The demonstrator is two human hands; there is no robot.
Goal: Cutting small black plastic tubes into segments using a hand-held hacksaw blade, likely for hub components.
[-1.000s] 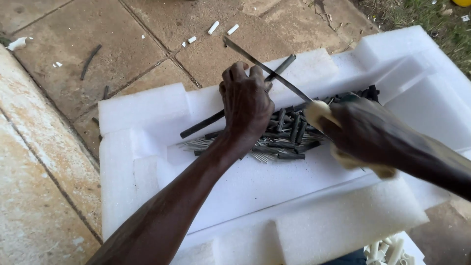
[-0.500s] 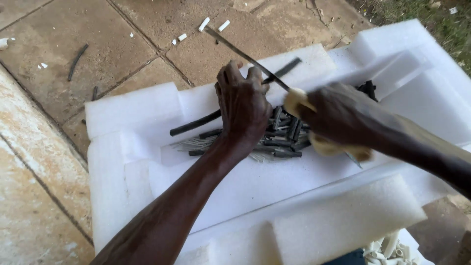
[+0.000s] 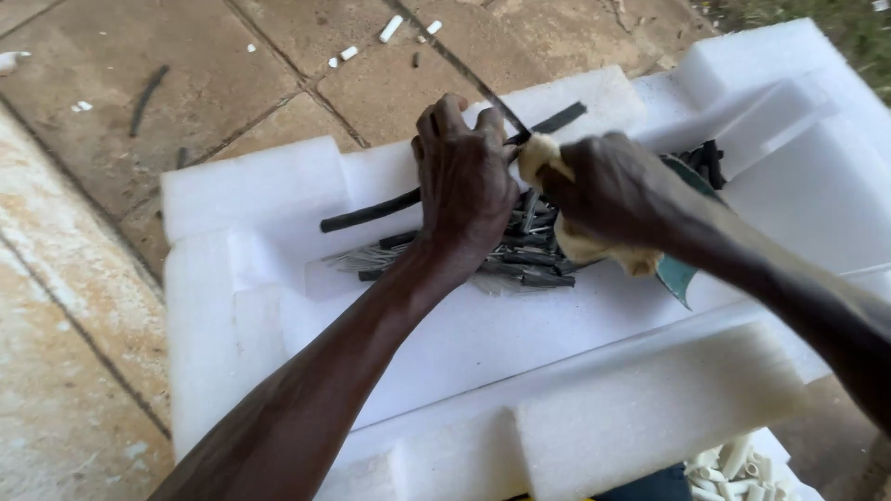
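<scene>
While the left hand (image 3: 464, 181) presses flat, fingers spread, on a heap of dark cut rod pieces (image 3: 520, 255) at the middle of the white foam block (image 3: 232, 278), the right hand (image 3: 617, 190) is clenched around a cloth-wrapped knife handle (image 3: 543, 158). Its thin blade (image 3: 473, 79) juts out past the foam's far edge, crossing a long black rod (image 3: 371, 211) that lies slanted under the left hand. Beyond the block, small white bits (image 3: 390, 28) are scattered on the stone paving (image 3: 93, 232).
</scene>
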